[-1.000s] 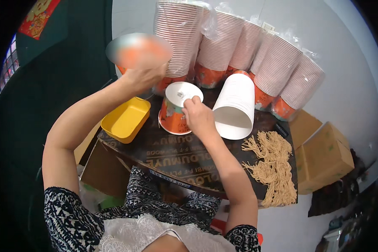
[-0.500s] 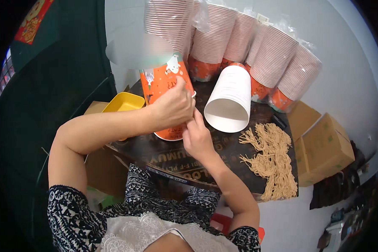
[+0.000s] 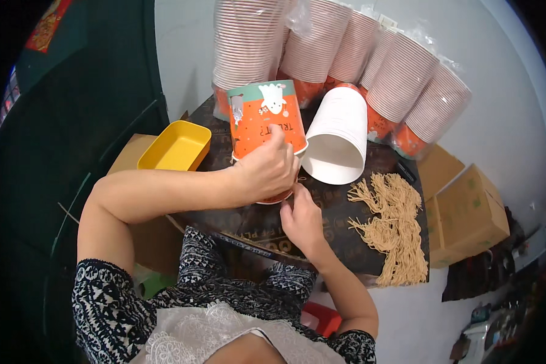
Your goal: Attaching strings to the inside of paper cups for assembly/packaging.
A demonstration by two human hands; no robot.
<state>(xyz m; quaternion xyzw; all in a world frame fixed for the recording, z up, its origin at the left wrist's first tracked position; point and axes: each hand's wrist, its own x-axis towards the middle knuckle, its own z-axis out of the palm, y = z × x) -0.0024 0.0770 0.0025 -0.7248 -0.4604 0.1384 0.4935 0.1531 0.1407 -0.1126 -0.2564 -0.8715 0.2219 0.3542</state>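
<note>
An orange paper bucket point(image 3: 264, 124) with a green band and a white ghost picture stands upside down on the table, its white rim lowermost. A second orange rim point(image 3: 276, 198) shows below it, mostly covered by my hands. My left hand point(image 3: 267, 173) is closed against the front of the bucket, its thumb lying up along the orange wall; what its fingers hold is hidden. Just below and to the right, my right hand point(image 3: 303, 217) is closed with its fingertips pinched at the rim, close to the left hand. A tiny light loop shows by those fingertips, too small to name.
White nested buckets point(image 3: 337, 136) lie to the right, mouth toward me. A bundle of beige cords point(image 3: 397, 230) rests at the table's right edge. Tall wrapped bucket stacks point(image 3: 318, 45) line the back. A yellow bin point(image 3: 176, 145) stands left, a cardboard box point(image 3: 472, 209) right.
The view has shifted slightly. Both hands have moved a little right and down, still close together at the rim. More of the upper orange bucket and yellow bin now shows.
</note>
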